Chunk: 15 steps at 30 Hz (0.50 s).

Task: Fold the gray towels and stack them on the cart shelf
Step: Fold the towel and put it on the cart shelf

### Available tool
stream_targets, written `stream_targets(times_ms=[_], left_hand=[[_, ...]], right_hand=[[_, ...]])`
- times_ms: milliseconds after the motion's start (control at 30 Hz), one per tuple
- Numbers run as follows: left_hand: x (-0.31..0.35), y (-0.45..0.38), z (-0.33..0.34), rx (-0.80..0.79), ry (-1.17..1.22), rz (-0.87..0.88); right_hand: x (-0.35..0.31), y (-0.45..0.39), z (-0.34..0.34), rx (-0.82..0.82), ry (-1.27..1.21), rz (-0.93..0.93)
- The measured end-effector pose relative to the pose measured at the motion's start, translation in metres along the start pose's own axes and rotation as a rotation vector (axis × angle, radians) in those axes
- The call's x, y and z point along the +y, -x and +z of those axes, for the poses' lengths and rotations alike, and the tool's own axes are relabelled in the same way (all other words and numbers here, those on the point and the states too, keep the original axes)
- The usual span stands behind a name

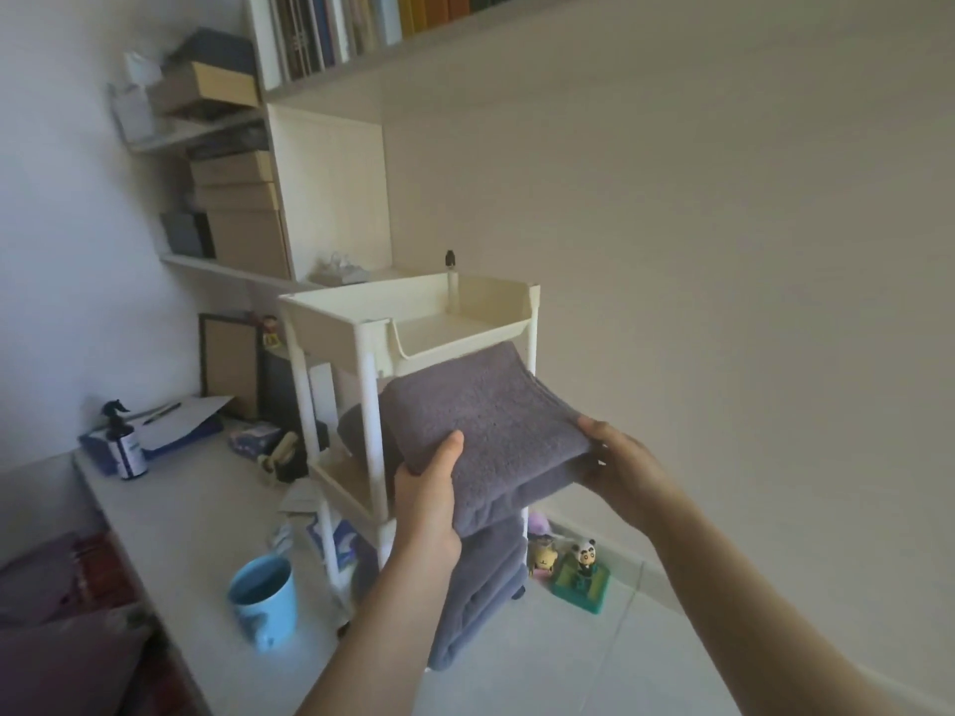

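While both hands are gripping it, the folded gray towel [480,426] is hovering in front of the cream cart [408,328], just below its top tray. The left hand [426,501] is pinching the near edge, thumb on top; the right hand [617,467] is holding the right corner, its fingers curling underneath. Another gray towel [356,431] is lying on the middle shelf. A blue mug [264,599] is standing on the desk [181,514] beside the cart.
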<state>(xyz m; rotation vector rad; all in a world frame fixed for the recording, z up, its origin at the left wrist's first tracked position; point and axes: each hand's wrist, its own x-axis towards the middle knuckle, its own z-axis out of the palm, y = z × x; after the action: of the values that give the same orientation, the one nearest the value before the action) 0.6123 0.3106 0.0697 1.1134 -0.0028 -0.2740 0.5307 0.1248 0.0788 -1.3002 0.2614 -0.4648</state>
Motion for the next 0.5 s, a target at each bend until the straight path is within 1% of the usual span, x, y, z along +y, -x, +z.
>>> stream_targets(times_ms=[100,267,500], left_hand=[[-0.002,-0.015,0.007,0.081,0.068,0.021],[-0.005,-0.038,0.017,0.144,0.109,0.098],[-0.007,-0.070,0.021,0.274,-0.123,0.316]], right_hand=[[0.006,-0.026,0.010,0.038,-0.063,-0.035],[0.016,-0.066,0.023,0.072,-0.194,-0.071],[0.033,-0.111,0.038,0.026,-0.232,-0.059]])
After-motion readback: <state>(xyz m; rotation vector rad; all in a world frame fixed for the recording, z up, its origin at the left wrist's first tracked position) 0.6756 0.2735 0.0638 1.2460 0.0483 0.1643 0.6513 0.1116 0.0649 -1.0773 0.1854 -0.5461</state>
